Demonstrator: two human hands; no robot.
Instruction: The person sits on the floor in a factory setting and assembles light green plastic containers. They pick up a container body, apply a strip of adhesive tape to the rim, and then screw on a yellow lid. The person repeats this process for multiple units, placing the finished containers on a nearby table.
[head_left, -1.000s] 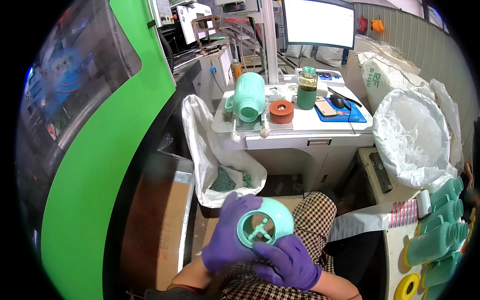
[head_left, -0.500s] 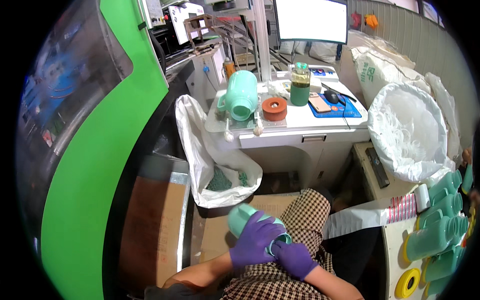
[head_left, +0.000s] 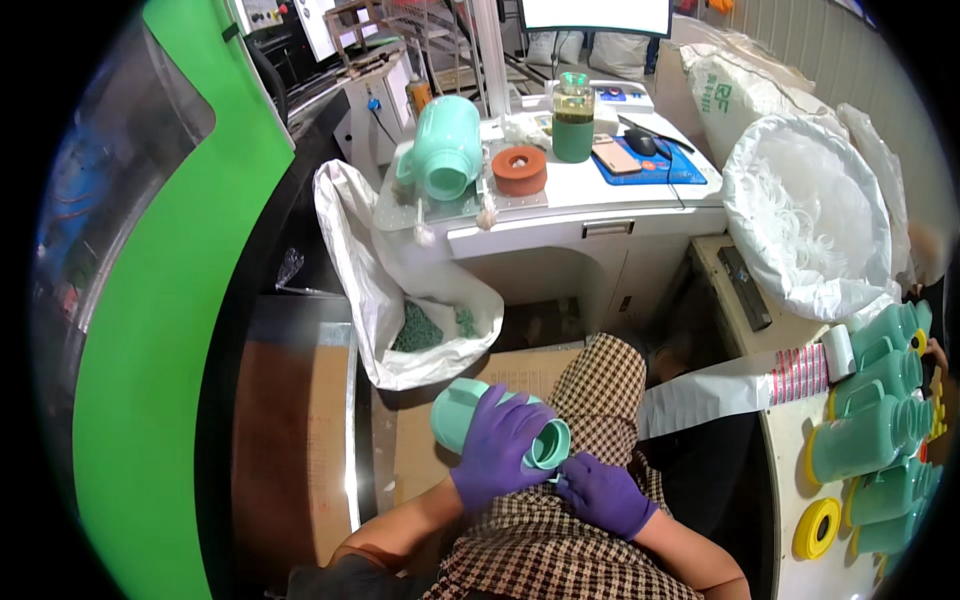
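Note:
Both my hands wear purple gloves. A teal plastic jug shell lies tilted across my lap, with its round open mouth turned to the right. My left hand wraps round its body, close to the neck. Just below the mouth, my right hand is closed, apart from the rim. A small pale sliver shows at its fingertips; whether it is a tool or a plastic shaving I cannot tell. Checked cloth covers my lap under the jug.
A white sack with green scraps stands ahead. On the white desk are another teal jug, an orange-brown ring and a drink bottle. At right are several teal jugs, a yellow ring and a white-lined tub.
My right hand has come out from the jug's mouth to just below and right of it. The jug's mouth now faces more toward me. The view has tilted down.

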